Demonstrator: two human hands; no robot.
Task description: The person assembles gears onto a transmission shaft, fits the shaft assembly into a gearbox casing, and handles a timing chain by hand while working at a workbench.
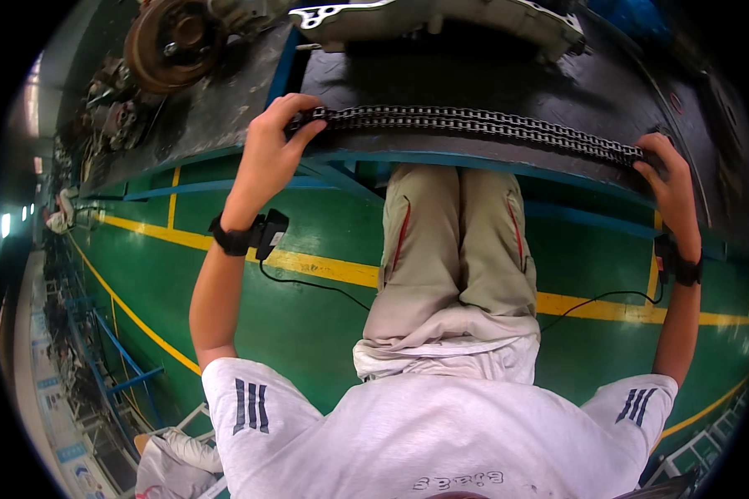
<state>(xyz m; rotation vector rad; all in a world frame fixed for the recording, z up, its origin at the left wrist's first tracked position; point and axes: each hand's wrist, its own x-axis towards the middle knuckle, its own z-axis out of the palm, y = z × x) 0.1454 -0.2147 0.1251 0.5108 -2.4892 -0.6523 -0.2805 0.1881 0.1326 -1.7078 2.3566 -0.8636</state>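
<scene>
A dark metal roller chain (474,125) is stretched lengthwise near the bench's front edge, its two runs lying side by side. My left hand (275,143) is closed on the left end, thumb and fingers pinching it. At the right end my right hand (667,169) grips the chain between thumb and fingers. Both arms reach forward, and each wrist wears a black strap with a small device and a cable. The chain's very ends are partly hidden by my fingers.
The dark-topped workbench (374,81) has a blue front edge. A metal casing (449,25) stands behind the chain. A rusty brake drum (175,46) and other machine parts sit to the left. Yellow lines (324,266) mark the green floor. A blue object (632,17) is at the far right.
</scene>
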